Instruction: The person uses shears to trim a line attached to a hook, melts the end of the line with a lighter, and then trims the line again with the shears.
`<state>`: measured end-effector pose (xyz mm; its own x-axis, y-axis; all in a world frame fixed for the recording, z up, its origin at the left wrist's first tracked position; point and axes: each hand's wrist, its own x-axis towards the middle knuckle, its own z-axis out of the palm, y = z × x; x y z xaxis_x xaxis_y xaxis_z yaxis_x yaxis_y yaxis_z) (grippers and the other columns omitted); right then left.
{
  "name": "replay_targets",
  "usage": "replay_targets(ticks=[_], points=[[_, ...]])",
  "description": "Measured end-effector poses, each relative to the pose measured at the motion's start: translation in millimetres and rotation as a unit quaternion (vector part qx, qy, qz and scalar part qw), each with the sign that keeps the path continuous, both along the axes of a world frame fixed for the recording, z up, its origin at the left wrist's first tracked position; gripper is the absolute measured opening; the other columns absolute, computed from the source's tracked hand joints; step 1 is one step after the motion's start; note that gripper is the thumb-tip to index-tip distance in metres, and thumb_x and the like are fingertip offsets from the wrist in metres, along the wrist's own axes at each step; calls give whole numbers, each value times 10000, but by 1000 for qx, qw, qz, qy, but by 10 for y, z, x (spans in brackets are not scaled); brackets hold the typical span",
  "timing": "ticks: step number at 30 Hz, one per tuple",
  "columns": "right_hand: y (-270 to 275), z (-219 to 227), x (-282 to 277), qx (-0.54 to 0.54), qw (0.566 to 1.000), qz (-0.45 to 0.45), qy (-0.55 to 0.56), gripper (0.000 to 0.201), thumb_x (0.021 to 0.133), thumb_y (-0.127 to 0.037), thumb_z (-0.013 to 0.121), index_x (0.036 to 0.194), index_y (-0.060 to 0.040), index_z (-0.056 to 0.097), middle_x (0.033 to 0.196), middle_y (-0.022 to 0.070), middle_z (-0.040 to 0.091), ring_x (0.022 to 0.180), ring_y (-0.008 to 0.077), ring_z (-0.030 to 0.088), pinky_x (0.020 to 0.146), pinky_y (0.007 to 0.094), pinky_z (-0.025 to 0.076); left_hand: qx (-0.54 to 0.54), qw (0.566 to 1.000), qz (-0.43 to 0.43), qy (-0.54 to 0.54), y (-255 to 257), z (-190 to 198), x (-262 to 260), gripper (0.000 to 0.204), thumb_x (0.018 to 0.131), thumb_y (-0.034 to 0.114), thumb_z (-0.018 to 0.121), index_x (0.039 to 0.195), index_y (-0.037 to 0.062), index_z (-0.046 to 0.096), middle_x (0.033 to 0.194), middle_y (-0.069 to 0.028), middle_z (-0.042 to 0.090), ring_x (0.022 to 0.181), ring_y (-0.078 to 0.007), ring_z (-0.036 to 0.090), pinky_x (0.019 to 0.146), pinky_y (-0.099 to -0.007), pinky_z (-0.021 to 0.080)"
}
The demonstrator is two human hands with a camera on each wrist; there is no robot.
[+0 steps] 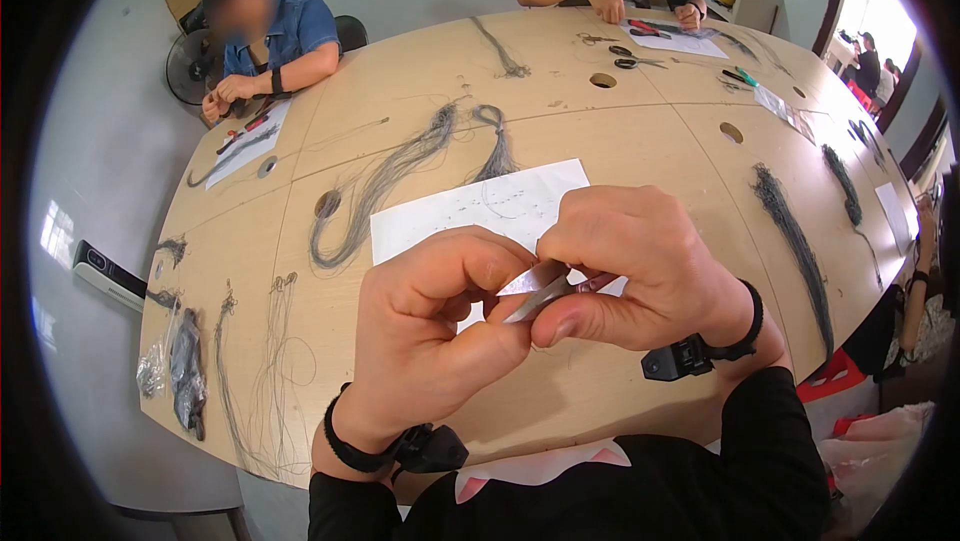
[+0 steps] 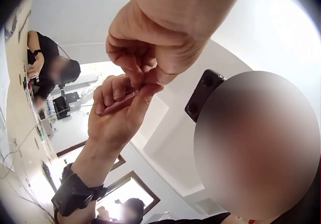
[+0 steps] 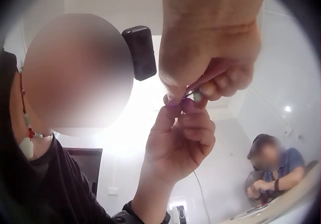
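My right hand point(image 1: 635, 266) grips a small metal tool point(image 1: 540, 291) like tweezers, with two flat silver arms pointing left. A pinkish strip of the tool point(image 2: 119, 103) lies along the curled fingers in the left wrist view. My left hand point(image 1: 440, 306) has its fingers curled, thumb and fingertips pinched together right at the tool's end. What those fingertips hold is hidden; I cannot tell what it is. Both hands are raised over a white sheet of paper point(image 1: 430, 211) bearing small dark specks.
Bundles of grey wire-like strands lie about the table, one looped bundle point(image 1: 400, 171) behind the paper and another point(image 1: 795, 241) at right. Loose strands point(image 1: 280, 341) and a plastic bag point(image 1: 187, 371) are at left. Scissors point(image 1: 635, 59) lie farther back. Two people sit across the table.
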<state>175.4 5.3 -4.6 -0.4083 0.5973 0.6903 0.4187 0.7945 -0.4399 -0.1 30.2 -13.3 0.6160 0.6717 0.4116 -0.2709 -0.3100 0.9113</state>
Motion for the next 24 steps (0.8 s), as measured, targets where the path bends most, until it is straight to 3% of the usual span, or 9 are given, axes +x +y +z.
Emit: replay_targets(ticks=[14,22,24], points=[[-17,-5,-7,4,1000,-13,1,328,675,-343,643,674,-50,495,563,63,457,489,218,472,410,282,362,20,1000,15,-10,-17,6,1,134,650,-57,548,779,-25,531,795,-65,543,708,-101,487,589,-208,377],[8,-20,36,71,997,-23,-25,270,690,-301,636,668,-61,515,540,54,455,457,203,458,407,278,355,40,999,25,4,-24,35,8,101,667,-54,544,761,-21,528,790,-65,544,669,-87,477,562,-192,368],[-2,-2,38,40,999,-28,-3,286,675,-312,648,677,-55,521,542,46,457,455,184,454,408,268,351,34,999,30,-1,-39,45,17,89,674,-51,544,755,-20,527,790,-66,545,658,-83,475,558,-188,366]])
